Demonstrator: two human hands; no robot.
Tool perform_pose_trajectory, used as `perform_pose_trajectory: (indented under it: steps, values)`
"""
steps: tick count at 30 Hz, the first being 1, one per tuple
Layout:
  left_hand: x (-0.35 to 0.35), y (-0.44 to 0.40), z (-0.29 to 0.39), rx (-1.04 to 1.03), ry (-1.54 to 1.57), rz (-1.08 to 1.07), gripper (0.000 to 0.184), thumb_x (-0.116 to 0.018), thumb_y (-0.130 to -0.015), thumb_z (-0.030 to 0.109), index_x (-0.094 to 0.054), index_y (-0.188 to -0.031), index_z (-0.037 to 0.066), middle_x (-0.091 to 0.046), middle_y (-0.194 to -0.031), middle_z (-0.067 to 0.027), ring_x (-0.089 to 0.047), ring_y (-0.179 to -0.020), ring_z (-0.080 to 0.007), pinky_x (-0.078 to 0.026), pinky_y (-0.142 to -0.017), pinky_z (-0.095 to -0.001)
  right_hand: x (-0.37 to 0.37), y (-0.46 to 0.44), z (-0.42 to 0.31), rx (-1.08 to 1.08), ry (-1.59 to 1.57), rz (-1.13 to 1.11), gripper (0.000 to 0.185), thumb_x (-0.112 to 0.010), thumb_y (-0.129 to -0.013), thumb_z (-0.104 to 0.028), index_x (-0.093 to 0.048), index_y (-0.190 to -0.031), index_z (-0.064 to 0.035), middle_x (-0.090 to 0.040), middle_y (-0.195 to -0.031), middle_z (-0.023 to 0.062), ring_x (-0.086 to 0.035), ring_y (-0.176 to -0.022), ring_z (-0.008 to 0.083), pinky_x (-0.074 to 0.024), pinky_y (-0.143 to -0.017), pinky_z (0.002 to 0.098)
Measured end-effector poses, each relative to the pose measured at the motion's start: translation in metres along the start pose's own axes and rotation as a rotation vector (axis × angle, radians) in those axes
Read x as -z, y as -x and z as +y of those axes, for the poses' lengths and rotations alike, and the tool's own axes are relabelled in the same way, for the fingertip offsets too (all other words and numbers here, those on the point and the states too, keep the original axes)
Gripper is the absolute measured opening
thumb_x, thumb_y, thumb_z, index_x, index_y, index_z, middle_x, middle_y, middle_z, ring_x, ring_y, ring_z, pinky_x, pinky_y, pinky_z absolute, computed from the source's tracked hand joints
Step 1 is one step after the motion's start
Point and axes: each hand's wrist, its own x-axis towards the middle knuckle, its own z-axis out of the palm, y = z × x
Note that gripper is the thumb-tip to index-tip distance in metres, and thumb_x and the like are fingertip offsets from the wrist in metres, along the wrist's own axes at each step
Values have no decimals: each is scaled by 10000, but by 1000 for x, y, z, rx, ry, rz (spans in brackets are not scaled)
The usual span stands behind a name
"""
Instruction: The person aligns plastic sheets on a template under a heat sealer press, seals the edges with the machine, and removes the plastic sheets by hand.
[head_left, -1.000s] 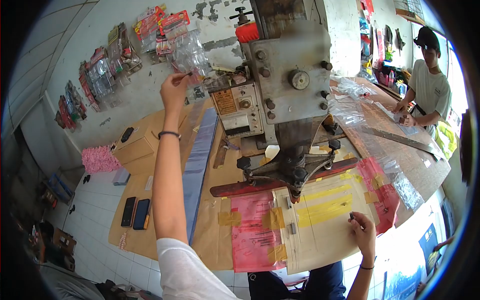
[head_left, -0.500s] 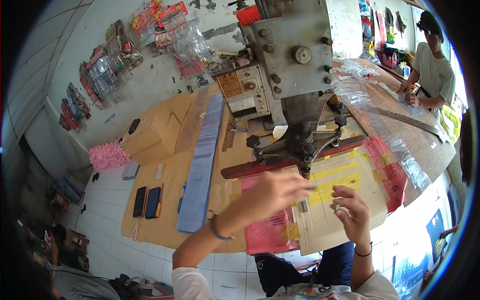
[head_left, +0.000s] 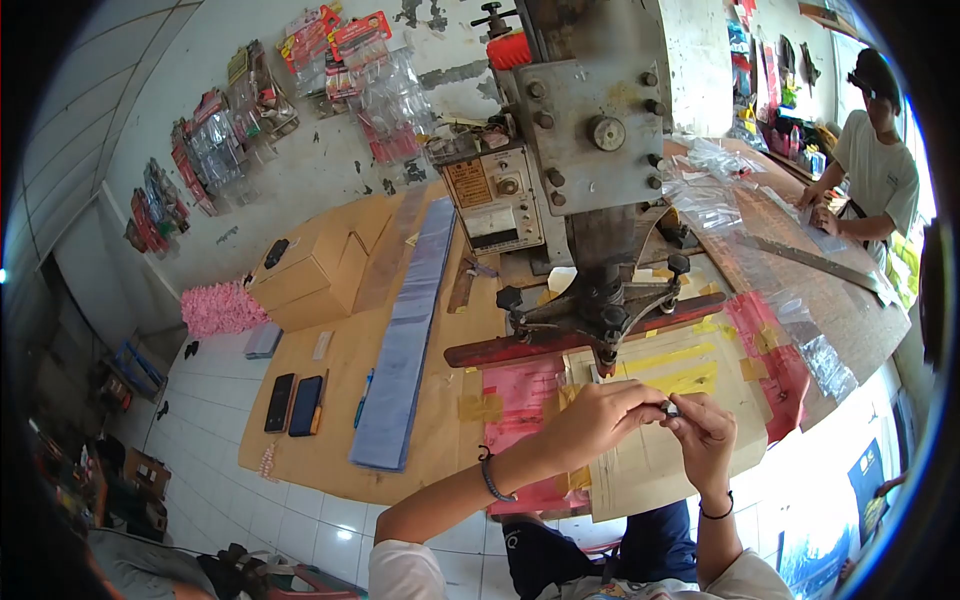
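My left hand (head_left: 598, 415) and my right hand (head_left: 706, 432) meet over the front of the work board. Both pinch a small grey and whitish piece (head_left: 670, 408), too small and covered to name. Beneath them lies a cream board (head_left: 640, 475) with yellow tape strips (head_left: 680, 372) and pink sheeting (head_left: 515, 390) at its left side. Just behind my hands stands the press head (head_left: 605, 312) of a heavy machine, with a dark red bar (head_left: 500, 345) running crosswise below its knobs.
Left of the board lies a long stack of bluish plastic sheets (head_left: 402, 350). Two phones (head_left: 280, 402), a pen (head_left: 363, 398) and a cardboard box (head_left: 310, 275) rest farther left. At the right, a person (head_left: 870, 160) works at another table with a long metal ruler (head_left: 820, 262).
My left hand has moved right and down to join my right hand at the small piece, which my right hand held before. The camera view has shifted slightly.
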Motion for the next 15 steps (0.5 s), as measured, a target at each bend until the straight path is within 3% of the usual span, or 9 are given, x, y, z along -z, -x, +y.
perform_pose_trajectory:
  steps: [3,5,7,9,10,11,15]
  values:
    - [-17,-4,-11,107,260,-32,457,-725,-976,129,-528,-1384,68,-783,-988,-103,-780,-919,-218,-625,-802,-332,12,-6,4,-70,41,-18,370,-788,-788,90,-768,-1148,7,-740,-897,110,-686,-769,168,-513,-655,295]
    - [-35,-6,-17,152,379,-39,504,-702,-998,130,-466,-1438,64,-756,-1043,-114,-760,-971,-204,-610,-847,-342,40,-21,8,46,240,-107,359,-787,-763,89,-765,-1115,21,-735,-851,104,-683,-749,179,-517,-653,312]
    - [-49,-7,-1,308,392,-161,564,-709,-995,132,-414,-1467,37,-708,-1092,-129,-732,-1005,-207,-590,-891,-361,76,-42,30,52,233,23,289,-724,-811,69,-758,-1096,34,-717,-803,97,-674,-741,175,-517,-669,313]
    - [-91,14,-26,114,241,-306,589,-765,-937,216,-478,-1414,22,-639,-1165,-174,-673,-1063,-295,-540,-953,-431,108,-82,23,-55,210,186,256,-631,-893,37,-745,-1122,36,-702,-813,87,-654,-745,151,-512,-697,291]
    - [-113,29,-37,-25,135,-361,591,-773,-921,236,-497,-1400,28,-623,-1191,-179,-646,-1102,-314,-515,-983,-447,125,-112,38,44,313,240,272,-566,-963,-6,-727,-1178,34,-689,-832,62,-631,-751,120,-501,-711,262]
    - [-128,35,-43,-164,36,-419,593,-780,-904,257,-517,-1385,33,-607,-1218,-184,-619,-1140,-333,-489,-1014,-463,140,-142,44,3,255,189,259,-567,-1003,-34,-711,-1208,35,-683,-854,34,-622,-760,102,-504,-710,257]
    - [-153,27,-41,-314,-117,-701,572,-774,-872,289,-560,-1356,72,-554,-1316,-158,-511,-1228,-335,-407,-1049,-455,183,-260,113,-16,330,-68,262,-597,-1035,-126,-711,-1198,46,-683,-855,19,-596,-721,88,-502,-667,268]
